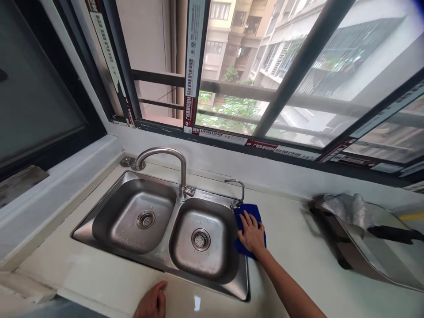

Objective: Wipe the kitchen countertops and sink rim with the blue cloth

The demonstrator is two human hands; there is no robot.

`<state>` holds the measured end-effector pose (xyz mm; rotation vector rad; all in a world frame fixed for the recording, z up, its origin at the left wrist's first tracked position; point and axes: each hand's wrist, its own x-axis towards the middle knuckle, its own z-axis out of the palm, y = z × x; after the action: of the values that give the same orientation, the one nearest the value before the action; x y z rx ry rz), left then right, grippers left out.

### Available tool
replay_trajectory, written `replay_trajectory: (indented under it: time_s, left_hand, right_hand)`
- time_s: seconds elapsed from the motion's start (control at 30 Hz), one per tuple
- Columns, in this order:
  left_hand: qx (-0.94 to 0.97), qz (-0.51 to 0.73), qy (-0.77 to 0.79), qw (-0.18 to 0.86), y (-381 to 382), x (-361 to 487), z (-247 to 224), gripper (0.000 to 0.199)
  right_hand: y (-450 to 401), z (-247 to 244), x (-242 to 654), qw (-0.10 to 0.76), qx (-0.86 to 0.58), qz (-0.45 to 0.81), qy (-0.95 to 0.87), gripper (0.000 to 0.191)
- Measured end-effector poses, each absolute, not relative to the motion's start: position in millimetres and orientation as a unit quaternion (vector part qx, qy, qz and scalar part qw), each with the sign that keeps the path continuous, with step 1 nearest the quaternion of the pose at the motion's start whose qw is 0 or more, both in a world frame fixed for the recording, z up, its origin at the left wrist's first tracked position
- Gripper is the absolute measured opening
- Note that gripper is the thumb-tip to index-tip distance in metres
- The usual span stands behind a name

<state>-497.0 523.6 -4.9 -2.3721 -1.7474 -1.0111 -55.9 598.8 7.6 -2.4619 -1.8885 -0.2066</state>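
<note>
My right hand (252, 235) presses a blue cloth (250, 211) onto the counter and the right rim of the double sink (165, 260). Its fingers are bent over the cloth, close to the thin small tap (243, 191) at the sink's back right corner. At the bottom edge of the view, my left hand (152, 301) is by the counter's front, partly cut off. Its fingers are curled in, and nothing shows in them. Both steel basins hold only their drains and some water drops. A large curved faucet (183, 170) stands behind the divider.
On the right of the counter (291, 247) sits a brown pan-like appliance (361, 251) with a glass lid, a black handle and crumpled clear plastic on top. A window with dark frames (228, 137) runs along the back wall. A round metal cap (127, 161) lies behind the left basin.
</note>
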Motion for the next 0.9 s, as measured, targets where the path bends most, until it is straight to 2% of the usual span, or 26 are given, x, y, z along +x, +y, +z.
replay_trajectory:
  time_s: [0.2, 0.37, 0.6, 0.9]
  left_hand:
    - [-0.762, -0.291, -0.579, -0.003, 522, -494, 8, 0.027]
    - [-0.76, -0.267, -0.593, 0.003, 520, -493, 10, 0.028]
    - [-0.738, -0.265, -0.62, 0.001, 516, -489, 8, 0.029]
    - [-0.732, -0.292, -0.607, -0.103, 514, -496, 7, 0.032]
  right_hand:
    - [658, -7, -15, 0.001, -0.789, -0.064, -0.611, 0.061]
    - [671, -2, -4, 0.025, -0.779, -0.064, -0.624, 0.06]
    - [641, 13, -21, 0.032, -0.761, -0.048, -0.646, 0.053]
    - [561, 21, -61, 0.023, -0.706, -0.027, -0.708, 0.04]
